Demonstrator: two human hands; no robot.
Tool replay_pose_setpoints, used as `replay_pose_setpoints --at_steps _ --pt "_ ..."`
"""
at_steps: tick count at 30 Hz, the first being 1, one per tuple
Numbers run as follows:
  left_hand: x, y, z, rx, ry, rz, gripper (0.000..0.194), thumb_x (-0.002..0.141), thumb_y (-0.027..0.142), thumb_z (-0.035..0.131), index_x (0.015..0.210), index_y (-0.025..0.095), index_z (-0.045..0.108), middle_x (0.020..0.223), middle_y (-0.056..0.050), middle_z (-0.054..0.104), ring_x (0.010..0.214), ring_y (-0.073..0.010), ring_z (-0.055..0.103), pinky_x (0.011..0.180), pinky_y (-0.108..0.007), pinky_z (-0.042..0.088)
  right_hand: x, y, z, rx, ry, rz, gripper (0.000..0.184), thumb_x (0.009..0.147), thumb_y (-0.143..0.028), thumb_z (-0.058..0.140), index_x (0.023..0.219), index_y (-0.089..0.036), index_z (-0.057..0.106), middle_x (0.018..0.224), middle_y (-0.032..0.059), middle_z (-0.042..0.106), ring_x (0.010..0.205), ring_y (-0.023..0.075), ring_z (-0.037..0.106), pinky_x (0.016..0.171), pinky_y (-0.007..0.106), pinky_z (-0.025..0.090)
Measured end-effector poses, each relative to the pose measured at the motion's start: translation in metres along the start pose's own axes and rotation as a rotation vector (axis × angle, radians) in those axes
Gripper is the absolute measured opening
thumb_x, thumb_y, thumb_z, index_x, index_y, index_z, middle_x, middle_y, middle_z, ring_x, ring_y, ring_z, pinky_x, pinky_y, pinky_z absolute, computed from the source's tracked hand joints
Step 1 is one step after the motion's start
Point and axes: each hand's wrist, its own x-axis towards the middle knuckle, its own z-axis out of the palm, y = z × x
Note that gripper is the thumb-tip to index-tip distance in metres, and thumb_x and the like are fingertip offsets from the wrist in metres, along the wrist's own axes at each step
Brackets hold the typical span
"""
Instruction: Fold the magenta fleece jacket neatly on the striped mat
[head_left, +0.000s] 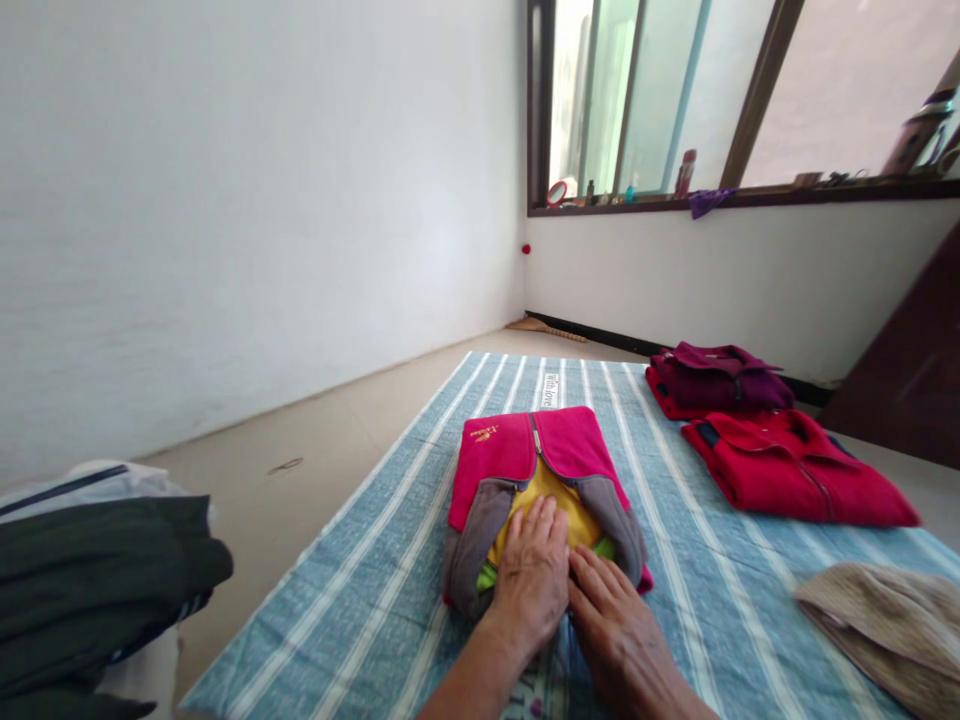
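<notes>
The folded pink jacket (499,450) lies under and just beyond the left hand (531,570) and right hand (611,615), both flat with fingers extended, gripping nothing.

Through my feed, I saw a purple cloth (709,202) draped over the windowsill (630,207), a reddish bottle (685,174) just beside it, a round mirror (556,193) farther left, a large flask (919,132) farther right, and a broom-like object (546,328) on the floor (337,430) below.

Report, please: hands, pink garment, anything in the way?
Left hand on yellow cloth, right hand beside it. Pink garment folded, zip partly open. Red garment apart, not in the way.
</notes>
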Motion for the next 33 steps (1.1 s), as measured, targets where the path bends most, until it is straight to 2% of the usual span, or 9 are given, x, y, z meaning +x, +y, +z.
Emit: replay_pose_setpoints --at_steps 6,10,21,28,33 --pt "-0.002 -0.005 0.005 -0.02 -0.125 -0.006 0.047 0.093 0.019 0.036 0.139 0.014 0.044 0.149 -0.01 0.04 0.139 -0.0248 0.032 0.114 -0.049 0.029 -0.003 0.0 0.001 0.002 -0.086 0.002 0.049 0.074 -0.006 0.044 0.12 -0.015 0.06 0.125 0.0113 0.062 0.119 0.0265 0.053 0.097 0.041 0.047" --pt "0.0 -0.004 0.001 -0.041 -0.167 -0.019 0.048 0.093 0.019 0.034 0.139 0.013 0.044 0.15 -0.01 0.039 0.141 -0.024 0.029 0.115 -0.048 0.026 -0.002 0.0 0.0 0.005 -0.078 0.006 0.048 0.074 -0.006 0.044 0.118 -0.016 0.061 0.124 0.0107 0.062 0.118 0.0261 0.055 0.096 0.04 0.048" --pt "-0.001 -0.005 0.004 -0.049 -0.192 -0.05 0.05 0.093 0.019 0.032 0.142 0.014 0.041 0.151 -0.009 0.036 0.141 -0.0223 0.028 0.116 -0.048 0.024 0.001 -0.002 0.0 -0.042 -0.01 -0.025 0.047 0.074 -0.007 0.043 0.116 -0.016 0.062 0.119 0.0085 0.066 0.113 0.0243 0.059 0.091 0.037 0.05" --pt "-0.003 -0.008 0.008 -0.02 -0.163 -0.029 0.051 0.092 0.019 0.036 0.142 0.014 0.042 0.151 -0.008 0.036 0.141 -0.0227 0.029 0.116 -0.047 0.026 -0.003 0.003 0.013 -0.131 0.038 -0.08 0.035 0.084 -0.011 0.042 0.11 -0.02 0.064 0.114 0.007 0.069 0.108 0.022 0.061 0.087 0.034 0.05" --pt "-0.005 -0.011 0.011 -0.011 -0.142 -0.021 0.051 0.091 0.017 0.036 0.142 0.015 0.042 0.15 -0.007 0.037 0.14 -0.0222 0.031 0.115 -0.046 0.028 -0.002 0.005 0.013 -0.171 0.072 -0.106 0.032 0.089 -0.013 0.04 0.108 -0.021 0.065 0.112 0.0064 0.069 0.105 0.0198 0.063 0.085 0.031 0.051"
